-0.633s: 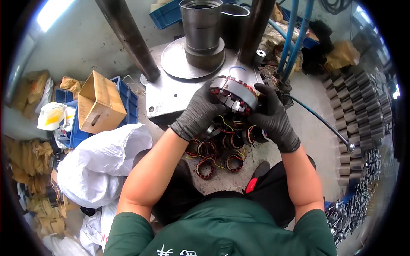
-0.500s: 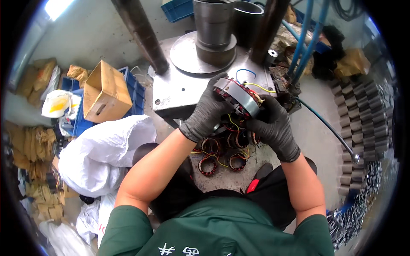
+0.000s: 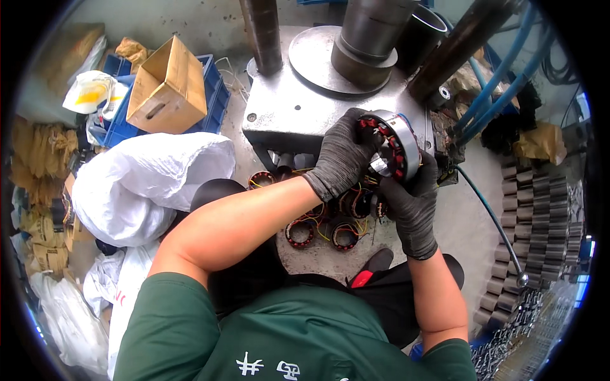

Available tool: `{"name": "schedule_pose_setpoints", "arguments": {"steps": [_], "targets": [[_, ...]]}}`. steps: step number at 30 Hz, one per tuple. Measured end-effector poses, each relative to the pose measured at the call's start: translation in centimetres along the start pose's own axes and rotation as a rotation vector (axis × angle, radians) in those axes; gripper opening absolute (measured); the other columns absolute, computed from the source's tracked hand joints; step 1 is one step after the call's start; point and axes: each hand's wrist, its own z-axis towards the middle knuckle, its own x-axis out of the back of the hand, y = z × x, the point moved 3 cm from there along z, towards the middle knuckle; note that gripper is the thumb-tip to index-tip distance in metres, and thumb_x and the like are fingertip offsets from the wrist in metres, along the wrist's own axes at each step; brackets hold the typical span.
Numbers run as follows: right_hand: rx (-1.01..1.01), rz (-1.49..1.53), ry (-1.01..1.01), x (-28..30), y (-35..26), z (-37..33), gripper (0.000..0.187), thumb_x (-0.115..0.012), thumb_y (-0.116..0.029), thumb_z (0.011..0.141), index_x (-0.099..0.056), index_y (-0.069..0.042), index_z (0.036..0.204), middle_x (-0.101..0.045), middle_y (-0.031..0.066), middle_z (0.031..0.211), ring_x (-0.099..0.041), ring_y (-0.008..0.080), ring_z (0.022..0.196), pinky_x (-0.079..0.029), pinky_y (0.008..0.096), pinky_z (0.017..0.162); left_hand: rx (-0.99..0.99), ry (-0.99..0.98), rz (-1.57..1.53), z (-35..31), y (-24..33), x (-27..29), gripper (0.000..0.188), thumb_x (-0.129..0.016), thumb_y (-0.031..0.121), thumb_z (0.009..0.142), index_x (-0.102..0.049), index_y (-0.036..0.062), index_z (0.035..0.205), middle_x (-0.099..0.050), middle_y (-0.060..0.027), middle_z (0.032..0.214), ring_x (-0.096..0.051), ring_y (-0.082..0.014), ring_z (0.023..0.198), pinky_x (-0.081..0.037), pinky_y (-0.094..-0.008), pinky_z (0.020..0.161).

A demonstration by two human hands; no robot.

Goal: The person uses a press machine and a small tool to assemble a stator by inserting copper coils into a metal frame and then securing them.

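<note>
The left hand (image 3: 346, 155) and the right hand (image 3: 411, 206) both grip a big ring (image 3: 408, 141), tipped on its side near the machine top's (image 3: 273, 113) front edge. Small rings (image 3: 300, 246) sit low between the knees and the machine. A wide strip of floor (image 3: 469, 219) lies between the right hand and stacked tubes (image 3: 508, 235); a white sack (image 3: 149, 190) bulges near the left arm.

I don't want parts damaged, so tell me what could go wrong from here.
The ring is held up between the left hand and the right hand; if it slips, it could hit the coils on the floor. The left fingers are close to its red windings and might scrape them. The coils' loose wires could snag.
</note>
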Motion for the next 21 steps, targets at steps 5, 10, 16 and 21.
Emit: {"name": "schedule_pose_setpoints", "arguments": {"steps": [5, 10, 16, 21], "targets": [[0.094, -0.070, 0.046, 0.2, -0.7, -0.2, 0.062, -0.078, 0.000, 0.085, -0.046, -0.005, 0.137, -0.063, 0.0098, 0.123, -0.064, 0.0171, 0.107, -0.056, 0.0343, 0.094, -0.138, 0.026, 0.015, 0.2, 1.1, 1.0, 0.036, -0.069, -0.002, 0.093, -0.059, 0.0020, 0.128, -0.070, -0.0114, 0.114, -0.067, -0.0163, 0.104, -0.057, -0.0337, 0.093], [0.165, -0.133, 0.068, 1.7, -0.4, 0.1, 0.058, -0.071, 0.006, 0.085, -0.047, -0.004, 0.136, -0.065, 0.0111, 0.123, -0.066, 0.0181, 0.109, -0.057, 0.0345, 0.092, -0.309, -0.055, 0.026, -0.4, 2.7, 1.9, 0.057, -0.066, -0.004, 0.090, -0.047, 0.0040, 0.142, -0.066, -0.0150, 0.124, -0.067, -0.0216, 0.109, -0.056, -0.0366, 0.097], [0.096, 0.144, 0.103, 2.9, -1.0, 0.8, 0.062, -0.082, -0.020, 0.083, -0.056, -0.004, 0.137, -0.066, 0.0104, 0.123, -0.069, 0.0227, 0.104, -0.059, 0.0355, 0.088, -0.480, 0.000, 0.148, -2.7, 3.7, 2.2, 0.059, -0.062, -0.005, 0.086, -0.048, 0.0042, 0.142, -0.069, -0.0153, 0.114, -0.071, -0.0222, 0.100, -0.061, -0.0365, 0.086], [0.073, 0.247, 0.101, 3.3, -1.7, 0.8, 0.062, -0.084, -0.020, 0.083, -0.056, -0.002, 0.136, -0.067, 0.0091, 0.123, -0.067, 0.0228, 0.110, -0.058, 0.0373, 0.095, -0.454, -0.338, 0.681, -3.9, 5.0, 0.3, 0.067, -0.067, 0.010, 0.089, -0.046, 0.0078, 0.152, -0.072, -0.0146, 0.095, -0.073, -0.0328, 0.081, -0.058, -0.0449, 0.068]]}}
